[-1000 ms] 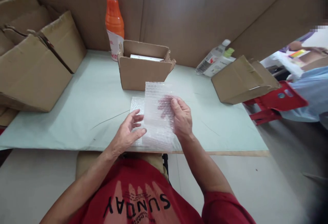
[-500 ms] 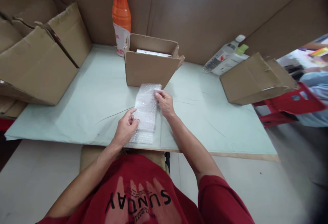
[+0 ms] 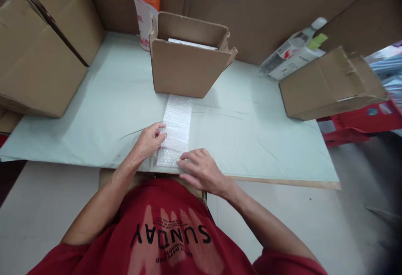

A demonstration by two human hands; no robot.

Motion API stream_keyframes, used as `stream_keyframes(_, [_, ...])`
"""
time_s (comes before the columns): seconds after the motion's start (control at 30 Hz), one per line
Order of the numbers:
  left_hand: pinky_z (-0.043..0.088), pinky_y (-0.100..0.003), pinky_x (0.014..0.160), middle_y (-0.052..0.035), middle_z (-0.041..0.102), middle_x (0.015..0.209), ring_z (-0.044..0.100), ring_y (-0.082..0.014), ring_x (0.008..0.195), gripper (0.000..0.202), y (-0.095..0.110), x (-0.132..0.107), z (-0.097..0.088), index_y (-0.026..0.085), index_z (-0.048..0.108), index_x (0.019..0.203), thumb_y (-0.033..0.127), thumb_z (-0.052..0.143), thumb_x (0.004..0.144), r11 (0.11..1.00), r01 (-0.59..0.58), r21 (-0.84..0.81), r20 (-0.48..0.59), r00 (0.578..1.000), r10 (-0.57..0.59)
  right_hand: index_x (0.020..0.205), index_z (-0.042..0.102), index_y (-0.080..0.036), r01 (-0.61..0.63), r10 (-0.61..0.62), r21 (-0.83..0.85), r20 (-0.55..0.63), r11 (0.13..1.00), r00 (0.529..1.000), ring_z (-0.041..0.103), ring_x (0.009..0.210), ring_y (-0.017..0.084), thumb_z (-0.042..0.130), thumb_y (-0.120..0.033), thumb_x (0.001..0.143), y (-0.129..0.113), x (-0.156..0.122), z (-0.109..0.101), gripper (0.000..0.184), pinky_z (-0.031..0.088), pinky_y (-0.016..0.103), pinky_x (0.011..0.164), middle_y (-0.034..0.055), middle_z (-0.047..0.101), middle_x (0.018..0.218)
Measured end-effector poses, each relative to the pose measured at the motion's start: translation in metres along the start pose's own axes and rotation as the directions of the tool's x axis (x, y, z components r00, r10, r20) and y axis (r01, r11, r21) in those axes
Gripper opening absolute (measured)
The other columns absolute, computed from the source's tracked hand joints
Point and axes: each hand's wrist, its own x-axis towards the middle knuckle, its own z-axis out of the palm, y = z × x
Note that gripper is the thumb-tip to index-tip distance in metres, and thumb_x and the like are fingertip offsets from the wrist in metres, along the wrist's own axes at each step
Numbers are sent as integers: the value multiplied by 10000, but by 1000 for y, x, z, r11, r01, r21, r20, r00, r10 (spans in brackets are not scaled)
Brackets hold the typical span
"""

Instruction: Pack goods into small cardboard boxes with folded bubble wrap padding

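A strip of clear bubble wrap (image 3: 177, 118) lies flat on the cloth-covered table, reaching from the front edge up to a cardboard box. My left hand (image 3: 151, 138) pinches its left edge between thumb and fingers. At the lower right corner of the strip is my right hand (image 3: 202, 170), fingers spread and the tips over or touching the wrap; it grips nothing. The open cardboard box (image 3: 185, 67) stands just behind, with a white flat item (image 3: 192, 44) showing inside it.
Large cardboard boxes (image 3: 34, 57) stand on the left. An orange bottle (image 3: 146, 11) is behind the middle box. Toward the right, a clear bottle (image 3: 292, 46) and a white bottle with a green cap (image 3: 297, 63) lean beside another cardboard box (image 3: 326, 86). A red chair (image 3: 367, 115) is beyond.
My right hand has left the upper right edge of the bubble wrap and come down to its lower corner, fingers opening. The left hand keeps its place on the left edge. The view has tilted downward.
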Motion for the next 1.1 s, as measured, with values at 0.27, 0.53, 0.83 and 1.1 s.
stream_keyframes(0.27, [495,-234,504,68,441,640,462,-106,531,447,9,-3,12,114,659,1155,298,580,755,999,-37,-32,-34,999,36,966,670,-175,-34,28,-209,-32,977,999,511,831,205,558,-121,933,-17,4,31,128,333,372,764,65,698,951])
stream_keyframes(0.53, [476,-246,544,38,525,689,509,-117,555,398,-2,-29,15,143,682,1108,340,565,783,999,-36,11,-56,998,37,983,677,-190,13,-14,-17,-55,1000,998,562,855,177,598,-120,912,-37,-11,19,127,367,377,831,38,730,973])
stream_keyframes(0.83, [463,-249,554,24,541,727,499,-129,609,447,-16,-50,11,155,680,1108,406,608,745,998,-9,64,80,997,4,1065,708,-188,-199,238,177,-240,964,941,673,836,181,616,-390,985,-16,-18,3,236,458,369,810,63,772,983])
stream_keyframes(1.1, [462,-260,572,10,583,701,469,-129,575,423,-7,-38,20,150,716,1095,369,617,746,993,-67,96,-11,998,68,1180,691,-220,-498,558,277,-208,821,803,680,812,188,585,-291,920,59,37,-4,290,549,353,754,74,746,1146])
